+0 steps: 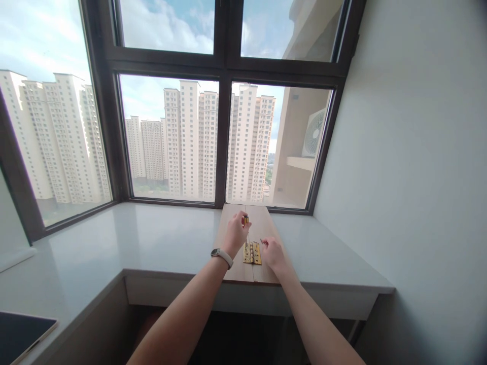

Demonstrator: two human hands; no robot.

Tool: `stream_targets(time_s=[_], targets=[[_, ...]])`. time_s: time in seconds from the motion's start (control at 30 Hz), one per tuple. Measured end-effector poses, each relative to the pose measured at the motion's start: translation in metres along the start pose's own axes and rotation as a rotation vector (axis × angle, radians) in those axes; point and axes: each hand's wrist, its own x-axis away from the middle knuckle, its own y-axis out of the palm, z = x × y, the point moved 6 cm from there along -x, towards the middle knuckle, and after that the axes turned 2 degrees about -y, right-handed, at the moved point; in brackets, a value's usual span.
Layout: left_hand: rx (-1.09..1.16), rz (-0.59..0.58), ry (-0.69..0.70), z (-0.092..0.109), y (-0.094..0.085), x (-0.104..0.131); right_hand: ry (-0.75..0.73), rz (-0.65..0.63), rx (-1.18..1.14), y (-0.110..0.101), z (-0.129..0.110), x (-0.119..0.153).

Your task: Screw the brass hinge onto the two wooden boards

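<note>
A gold hinge [256, 253] lies opened flat across the seam between two light wooden boards [266, 220] on the sill. My left hand [236, 230], with a watch at its wrist, is closed round the yellow and black handle of a screwdriver [246, 220]. The tool stands upright, its shaft reaching down to the left leaf of the hinge; the tip is too small to make out. Just right of the hinge, my right hand [272, 249] is closed, pinching a small screw [262, 241] above the right board.
The white sill [171, 238] runs along both sides of the boards, with dark window frames [224, 126] behind. A white wall [399, 152] rises at the right. A dark flat device [23, 334] lies at the lower left.
</note>
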Motion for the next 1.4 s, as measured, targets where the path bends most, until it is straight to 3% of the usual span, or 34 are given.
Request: stream_targets(time_s=[0.33,0.57,0.83,1.13,1.4], targets=[[0.015,0.009,0.001,-0.003,0.000,-0.001,0.006,-0.058,0.091,0.024,-0.001,-0.028],[0.030,0.000,0.028,-0.011,0.003,-0.001,-0.042,0.011,0.081,0.020,-0.006,-0.034],[0.089,0.003,0.043,-0.015,0.003,0.000,-0.068,0.138,-0.294,-0.002,-0.006,-0.012],[0.266,0.127,0.010,-0.003,-0.009,-0.012,0.010,0.157,-0.643,0.000,-0.012,0.014],[0.345,0.104,-0.037,0.005,-0.007,-0.006,-0.015,0.128,-0.842,0.000,-0.021,0.023]])
